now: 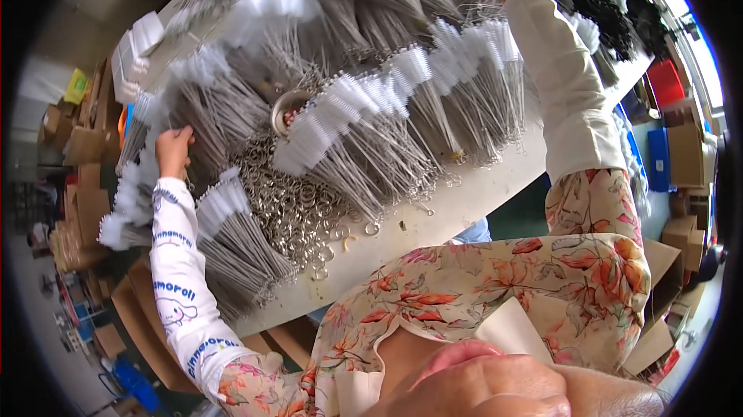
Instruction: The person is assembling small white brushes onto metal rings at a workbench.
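Note:
My left hand (174, 152) is at the left of the table, its fingers closed beside the wire stems of a bundle of thin brushes (220, 104). What they hold, if anything, I cannot make out. The brushes have white bristle heads and long grey twisted-wire stems. Another bundle (244, 235) lies just right of my left forearm. A heap of loose metal rings (302, 208) spreads between the bundles. My right forearm (561, 84) stretches toward the far edge of the table; the hand itself is cut off by the top of the picture.
Many more brush bundles (371, 119) cover the table (457, 193). Among them stands a small metal bowl (289, 111) with small reddish bits. White boxes (138, 49) are at the far left, dark-bristled brushes (611, 18) at the far right. Cardboard boxes (685, 150) stand around the table.

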A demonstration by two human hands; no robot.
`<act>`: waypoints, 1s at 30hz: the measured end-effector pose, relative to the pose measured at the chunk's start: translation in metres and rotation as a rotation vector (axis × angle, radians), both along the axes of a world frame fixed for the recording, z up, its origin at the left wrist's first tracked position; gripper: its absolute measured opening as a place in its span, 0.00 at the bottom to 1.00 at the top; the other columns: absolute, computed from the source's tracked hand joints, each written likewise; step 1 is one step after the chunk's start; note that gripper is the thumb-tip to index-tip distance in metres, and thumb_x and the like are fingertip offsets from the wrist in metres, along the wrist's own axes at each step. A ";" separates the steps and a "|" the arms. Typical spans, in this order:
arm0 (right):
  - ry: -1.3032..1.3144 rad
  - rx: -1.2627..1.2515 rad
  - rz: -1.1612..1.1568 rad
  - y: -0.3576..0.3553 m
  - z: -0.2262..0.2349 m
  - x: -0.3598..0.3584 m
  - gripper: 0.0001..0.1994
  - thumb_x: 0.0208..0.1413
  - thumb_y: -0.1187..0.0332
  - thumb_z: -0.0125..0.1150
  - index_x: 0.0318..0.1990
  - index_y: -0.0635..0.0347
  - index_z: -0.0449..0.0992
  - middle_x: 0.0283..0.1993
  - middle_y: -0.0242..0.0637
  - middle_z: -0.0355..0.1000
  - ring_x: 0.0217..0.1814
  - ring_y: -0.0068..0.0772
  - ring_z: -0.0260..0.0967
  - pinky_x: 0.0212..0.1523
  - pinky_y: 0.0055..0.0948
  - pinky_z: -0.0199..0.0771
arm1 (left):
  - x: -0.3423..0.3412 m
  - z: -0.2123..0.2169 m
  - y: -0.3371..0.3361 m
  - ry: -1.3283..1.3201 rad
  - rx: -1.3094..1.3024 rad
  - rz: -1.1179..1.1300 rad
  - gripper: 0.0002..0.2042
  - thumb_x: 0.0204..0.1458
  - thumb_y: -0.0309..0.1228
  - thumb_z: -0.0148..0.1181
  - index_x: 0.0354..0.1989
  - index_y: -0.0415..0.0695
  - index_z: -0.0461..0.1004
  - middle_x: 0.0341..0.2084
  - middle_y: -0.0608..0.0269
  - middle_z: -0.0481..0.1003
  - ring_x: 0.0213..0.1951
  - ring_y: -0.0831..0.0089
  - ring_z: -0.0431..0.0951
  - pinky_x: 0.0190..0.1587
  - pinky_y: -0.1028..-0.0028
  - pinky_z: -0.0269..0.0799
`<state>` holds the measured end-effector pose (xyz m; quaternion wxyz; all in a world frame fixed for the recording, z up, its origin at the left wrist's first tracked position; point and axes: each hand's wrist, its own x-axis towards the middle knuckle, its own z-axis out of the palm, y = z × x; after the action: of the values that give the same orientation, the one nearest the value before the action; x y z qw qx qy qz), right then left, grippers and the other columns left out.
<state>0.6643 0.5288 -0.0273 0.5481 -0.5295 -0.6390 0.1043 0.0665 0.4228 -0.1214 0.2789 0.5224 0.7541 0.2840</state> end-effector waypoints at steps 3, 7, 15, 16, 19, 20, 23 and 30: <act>-0.228 -0.152 -0.211 -0.020 -0.021 -0.001 0.11 0.46 0.61 0.55 0.30 0.59 0.76 0.25 0.35 0.71 0.25 0.31 0.69 0.29 0.32 0.69 | -0.014 0.003 -0.007 -0.063 -0.029 0.039 0.09 0.48 0.32 0.58 0.26 0.38 0.73 0.17 0.67 0.70 0.11 0.81 0.58 0.10 0.78 0.47; -0.458 -0.541 -0.473 -0.021 -0.062 0.062 0.15 0.39 0.57 0.62 0.32 0.56 0.78 0.30 0.42 0.74 0.34 0.41 0.72 0.40 0.38 0.68 | 0.021 0.003 -0.001 -0.163 -0.001 0.065 0.07 0.48 0.30 0.57 0.26 0.39 0.71 0.17 0.67 0.69 0.11 0.82 0.57 0.10 0.78 0.46; -0.509 -0.469 -0.342 -0.014 -0.096 0.019 0.11 0.34 0.60 0.66 0.26 0.55 0.79 0.27 0.44 0.75 0.32 0.43 0.73 0.36 0.40 0.72 | 0.017 0.024 -0.023 -0.001 0.127 0.077 0.05 0.45 0.28 0.58 0.24 0.40 0.71 0.19 0.66 0.72 0.14 0.79 0.63 0.15 0.77 0.56; -0.509 -0.465 -0.337 -0.017 -0.089 0.017 0.11 0.34 0.60 0.66 0.26 0.55 0.79 0.27 0.44 0.75 0.32 0.43 0.73 0.36 0.40 0.72 | 0.012 0.023 -0.020 0.075 0.166 0.048 0.05 0.44 0.27 0.58 0.23 0.40 0.71 0.19 0.65 0.73 0.18 0.78 0.67 0.20 0.76 0.61; -0.577 -0.429 -0.483 -0.037 -0.066 0.016 0.11 0.34 0.60 0.65 0.26 0.56 0.79 0.27 0.44 0.74 0.31 0.44 0.73 0.36 0.40 0.72 | 0.015 0.025 -0.007 0.145 0.255 0.039 0.04 0.43 0.26 0.57 0.23 0.39 0.72 0.21 0.63 0.75 0.24 0.75 0.72 0.31 0.75 0.66; -0.600 -0.415 -0.529 -0.043 -0.058 0.013 0.11 0.34 0.60 0.65 0.25 0.56 0.79 0.27 0.44 0.74 0.31 0.44 0.73 0.36 0.40 0.72 | 0.016 0.029 -0.003 0.148 0.304 0.065 0.03 0.43 0.25 0.56 0.23 0.38 0.72 0.22 0.61 0.76 0.27 0.74 0.73 0.36 0.75 0.67; -0.502 -0.246 -0.619 -0.038 -0.048 0.020 0.11 0.36 0.60 0.64 0.26 0.56 0.79 0.27 0.46 0.74 0.30 0.43 0.73 0.36 0.41 0.71 | -0.006 0.046 0.018 0.136 0.504 0.010 0.04 0.45 0.25 0.55 0.28 0.39 0.72 0.24 0.60 0.76 0.27 0.76 0.73 0.34 0.75 0.67; -0.975 0.524 -0.298 0.008 -0.008 -0.020 0.06 0.44 0.69 0.57 0.27 0.62 0.73 0.27 0.45 0.71 0.31 0.47 0.70 0.32 0.43 0.69 | 0.019 0.106 -0.020 -0.322 0.367 0.030 0.10 0.56 0.33 0.53 0.42 0.43 0.74 0.24 0.75 0.68 0.18 0.89 0.58 0.19 0.84 0.56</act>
<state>0.6448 0.5371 -0.0348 0.3117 -0.4474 -0.7410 -0.3920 0.0852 0.4033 -0.0156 0.2917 0.5009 0.6434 0.5001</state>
